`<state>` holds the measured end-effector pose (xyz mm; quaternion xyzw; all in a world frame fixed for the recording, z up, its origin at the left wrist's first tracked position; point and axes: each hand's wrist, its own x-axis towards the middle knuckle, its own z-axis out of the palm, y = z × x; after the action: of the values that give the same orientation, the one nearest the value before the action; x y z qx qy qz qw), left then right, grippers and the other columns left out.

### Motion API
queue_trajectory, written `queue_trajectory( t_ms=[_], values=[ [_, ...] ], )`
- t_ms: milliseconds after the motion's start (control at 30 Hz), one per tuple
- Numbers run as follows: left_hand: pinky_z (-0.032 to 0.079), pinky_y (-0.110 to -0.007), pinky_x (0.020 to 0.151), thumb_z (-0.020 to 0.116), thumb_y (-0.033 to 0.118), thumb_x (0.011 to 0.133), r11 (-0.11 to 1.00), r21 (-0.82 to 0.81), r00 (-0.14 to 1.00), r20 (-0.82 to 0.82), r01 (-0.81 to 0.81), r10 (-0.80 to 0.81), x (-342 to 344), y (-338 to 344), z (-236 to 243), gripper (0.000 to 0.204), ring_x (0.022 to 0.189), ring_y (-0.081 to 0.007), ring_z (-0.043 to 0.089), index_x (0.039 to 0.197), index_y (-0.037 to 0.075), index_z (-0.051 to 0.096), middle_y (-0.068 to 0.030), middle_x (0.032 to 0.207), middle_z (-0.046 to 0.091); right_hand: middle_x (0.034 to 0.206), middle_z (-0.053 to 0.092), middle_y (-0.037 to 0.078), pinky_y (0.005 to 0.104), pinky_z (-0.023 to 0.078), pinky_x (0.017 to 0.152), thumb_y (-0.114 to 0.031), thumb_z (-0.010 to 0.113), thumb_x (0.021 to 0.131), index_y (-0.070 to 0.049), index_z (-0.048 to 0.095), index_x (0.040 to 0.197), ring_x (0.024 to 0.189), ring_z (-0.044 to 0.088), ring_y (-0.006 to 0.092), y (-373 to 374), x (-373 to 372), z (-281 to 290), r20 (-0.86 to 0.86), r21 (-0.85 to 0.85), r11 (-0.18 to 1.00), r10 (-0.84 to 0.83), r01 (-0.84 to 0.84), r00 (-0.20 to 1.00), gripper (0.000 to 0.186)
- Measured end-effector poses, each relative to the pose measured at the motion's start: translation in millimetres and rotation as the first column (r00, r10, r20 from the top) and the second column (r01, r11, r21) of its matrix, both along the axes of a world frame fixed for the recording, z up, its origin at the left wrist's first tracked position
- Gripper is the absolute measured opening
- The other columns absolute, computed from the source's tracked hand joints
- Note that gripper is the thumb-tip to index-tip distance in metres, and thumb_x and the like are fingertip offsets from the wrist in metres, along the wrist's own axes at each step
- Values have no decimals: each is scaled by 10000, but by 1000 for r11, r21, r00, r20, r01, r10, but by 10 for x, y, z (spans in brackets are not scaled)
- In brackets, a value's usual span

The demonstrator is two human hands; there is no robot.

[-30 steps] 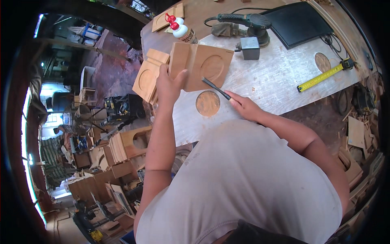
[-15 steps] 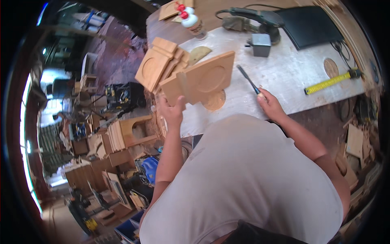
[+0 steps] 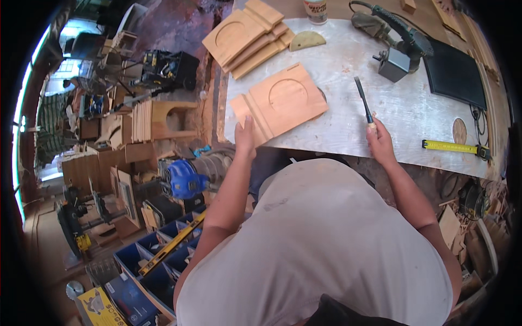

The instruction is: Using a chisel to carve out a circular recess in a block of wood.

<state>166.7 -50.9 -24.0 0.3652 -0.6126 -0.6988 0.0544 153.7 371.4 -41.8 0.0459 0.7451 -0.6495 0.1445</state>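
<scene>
My left hand [image 3: 246, 137] grips the near left corner of a light wooden panel [image 3: 285, 103], thumb on top. The panel has a round recess and a straight groove across it. It faces up over the worktable [image 3: 337, 130]; whether it rests on the surface I cannot tell. In my right hand [image 3: 381, 143] is a chisel [image 3: 361, 93], held by its handle near the table's front edge, blade pointing away from me. Beyond the panel lies a stack of similar grooved panels [image 3: 231, 39], with a half-round tan piece [image 3: 308, 41] beside it.
At the back stand a white bottle [image 3: 316, 10], a corded power tool [image 3: 396, 23] and a grey metal block [image 3: 394, 65]. A black flat panel [image 3: 455, 73] and a yellow tape measure [image 3: 452, 147] lie to the right. A blue machine [image 3: 186, 179] sits at my left.
The wooden panel, raised and tilted before, is now flatter, with more of its recessed face showing. The whole view has shifted. Both hands keep hold of the panel and the chisel.
</scene>
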Motion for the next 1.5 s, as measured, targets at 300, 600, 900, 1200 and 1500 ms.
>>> queue_trajectory(
  t_ms=[300,600,900,1200,1500],
  values=[
    [537,-460,850,717,383,906,365,-630,717,671,686,-190,55,27,714,333,959,-363,690,1010,69,745,-153,1029,743,781,560,-46,215,397,499,-219,608,1045,-19,511,1424,562,477,32,-17,5,-84,-33,-40,997,-69,68,997,439],
    [261,-486,1232,636,436,971,-294,-874,392,444,387,-806,-768,453,242,611,1485,-297,364,1485,129,518,-134,1577,448,814,599,-16,224,418,532,-208,612,1039,-5,556,1377,585,494,45,-155,1,54,-5,12,991,-133,133,991,399],
    [198,-545,1244,564,520,993,-375,-819,232,504,434,-832,-970,503,267,604,1530,-347,271,1509,212,514,-158,1638,346,852,602,-2,242,439,572,-191,616,1029,-4,571,1362,639,524,52,-214,88,-175,-173,102,939,-307,327,936,385],
    [209,-568,1229,576,561,967,-356,-865,59,400,352,-914,-753,-112,42,648,1484,-349,362,1472,156,551,-156,1578,439,1085,696,147,358,498,908,-293,598,1033,21,603,1310,1016,649,228,-120,-1,-469,-386,450,742,-340,497,857,419],
    [221,-587,1223,654,579,890,-254,-888,-2,274,383,-962,-830,-134,-96,681,1441,-384,400,1333,63,622,-187,1425,552,1170,681,220,405,489,961,-327,558,1049,58,592,1311,1067,631,301,-58,-33,-688,-425,524,624,-398,579,813,467]
  ],
)
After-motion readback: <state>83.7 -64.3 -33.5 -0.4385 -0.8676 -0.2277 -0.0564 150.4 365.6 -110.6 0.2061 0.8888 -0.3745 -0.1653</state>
